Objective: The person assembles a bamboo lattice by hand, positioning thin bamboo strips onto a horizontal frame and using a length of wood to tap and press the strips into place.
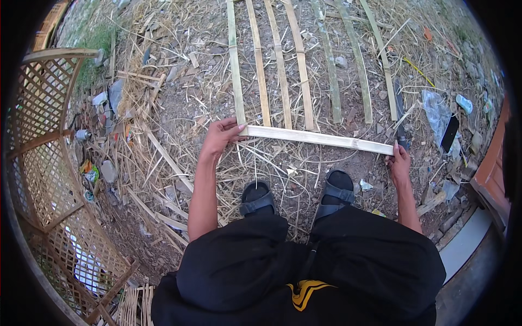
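A pale split bamboo strip [310,137] stretches crosswise before my feet, held at both ends. My left hand [222,136] pinches its left end, beside the near end of a long greenish bamboo strip [235,76]. On the other end, my right hand [399,157] grips with the thumb on top. Beyond it, several long bamboo strips [300,65] lie roughly side by side on the ground, pointing away from me. Their near ends stop close to the crosswise strip; the leftmost one reaches it. A dark, narrow tool-like piece [401,114] lies just past my right hand, partly hidden.
Bamboo shavings [179,108] and litter cover the dirt. A wooden lattice panel [54,179] stands at the left. Clear plastic [433,111] and a black flat piece [449,133] lie at the right, near a reddish-brown wooden edge [493,163]. My sandals [337,190] stand on the ground below the strip.
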Motion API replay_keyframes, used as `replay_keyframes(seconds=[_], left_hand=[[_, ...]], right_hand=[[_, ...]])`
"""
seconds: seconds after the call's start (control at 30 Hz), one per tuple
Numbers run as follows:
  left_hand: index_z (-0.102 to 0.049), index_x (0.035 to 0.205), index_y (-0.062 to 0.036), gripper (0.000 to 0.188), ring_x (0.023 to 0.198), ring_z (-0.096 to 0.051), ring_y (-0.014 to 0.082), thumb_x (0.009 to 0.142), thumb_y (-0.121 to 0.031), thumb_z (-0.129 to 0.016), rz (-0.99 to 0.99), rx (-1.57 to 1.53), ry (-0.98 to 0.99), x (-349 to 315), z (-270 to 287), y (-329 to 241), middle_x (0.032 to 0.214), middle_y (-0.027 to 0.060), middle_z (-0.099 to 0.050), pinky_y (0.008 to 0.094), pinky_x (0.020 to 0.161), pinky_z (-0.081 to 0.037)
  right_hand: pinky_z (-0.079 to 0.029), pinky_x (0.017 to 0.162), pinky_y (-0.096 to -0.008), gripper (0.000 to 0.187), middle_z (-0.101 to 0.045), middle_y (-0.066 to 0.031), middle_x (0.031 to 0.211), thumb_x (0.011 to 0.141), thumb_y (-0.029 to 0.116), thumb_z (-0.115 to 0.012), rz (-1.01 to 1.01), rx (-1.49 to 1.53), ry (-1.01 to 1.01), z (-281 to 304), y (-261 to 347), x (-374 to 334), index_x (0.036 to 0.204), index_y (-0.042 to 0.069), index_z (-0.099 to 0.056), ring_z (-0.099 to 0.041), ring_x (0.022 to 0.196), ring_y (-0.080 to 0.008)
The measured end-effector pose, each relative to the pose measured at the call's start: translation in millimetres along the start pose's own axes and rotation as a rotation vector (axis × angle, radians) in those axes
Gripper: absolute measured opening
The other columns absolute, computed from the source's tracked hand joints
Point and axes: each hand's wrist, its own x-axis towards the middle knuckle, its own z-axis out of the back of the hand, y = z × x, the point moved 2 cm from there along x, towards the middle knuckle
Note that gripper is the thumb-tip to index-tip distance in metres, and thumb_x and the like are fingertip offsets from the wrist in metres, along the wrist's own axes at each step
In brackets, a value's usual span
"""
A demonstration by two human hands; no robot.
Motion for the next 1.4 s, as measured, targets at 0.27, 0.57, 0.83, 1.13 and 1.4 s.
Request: replay_keyframes(seconds=[0.27,0.57,0.83,1.13,1.4], left_hand=[[-0.065,0.117,0.0060,0.029,0.086,-0.072,0.0180,0.093,-0.009,-0.071,0.079,0.059,0.081,-3.9,2.3,-9.4,0.101,0.0113,-0.071,0.0298,0.072,-0.066],[-0.065,0.115,0.0059,0.029,0.080,-0.070,0.0146,0.094,-0.014,-0.070,0.042,0.085,0.064,-1.9,-1.6,-3.8,0.097,0.0095,-0.070,0.0272,0.066,-0.065],[-0.059,0.127,0.0072,0.041,0.083,-0.072,0.0169,0.090,-0.006,-0.073,0.041,0.131,0.071,-4.0,2.5,-4.4,0.101,0.0137,-0.071,0.0269,0.066,-0.061],[-0.048,0.142,0.0051,0.065,0.084,-0.073,0.0210,0.082,0.007,-0.075,0.025,0.109,0.108,-27.9,11.7,1.8,0.109,0.0206,-0.070,0.0282,0.069,-0.062],[-0.055,0.125,0.0060,0.036,0.061,-0.069,0.0185,0.096,-0.011,-0.067,-0.106,0.156,-0.108,-6.3,-4.3,15.6,0.084,0.0191,-0.070,0.0248,0.050,-0.054]], right_hand=[[-0.044,0.047,-0.0215,0.030,-0.062,-0.0006,0.075,0.103,0.034,-0.059,0.030,-0.082,0.061,2.5,-4.2,-3.0,0.105,0.004,-0.062,-0.058,0.055,-0.0076],[-0.051,0.047,-0.0244,0.037,-0.064,-0.0070,0.081,0.103,0.033,-0.060,-0.020,-0.219,-0.019,-6.6,5.5,-1.4,0.112,-0.003,-0.061,-0.064,0.056,-0.0125],[-0.046,0.042,-0.0248,0.035,-0.065,-0.0070,0.077,0.100,0.031,-0.063,-0.048,-0.235,-0.064,-10.2,8.5,0.3,0.108,-0.003,-0.062,-0.061,0.050,-0.0126],[-0.049,0.053,-0.0222,0.031,-0.066,-0.0041,0.078,0.099,0.031,-0.064,-0.123,0.006,0.123,-25.7,83.8,-21.0,0.110,0.003,-0.064,-0.065,0.060,-0.0113],[-0.052,0.058,-0.0238,0.039,-0.067,-0.0039,0.077,0.099,0.038,-0.065,0.092,-0.419,0.086,-4.7,93.0,58.7,0.105,0.000,-0.070,-0.066,0.063,-0.0112]])
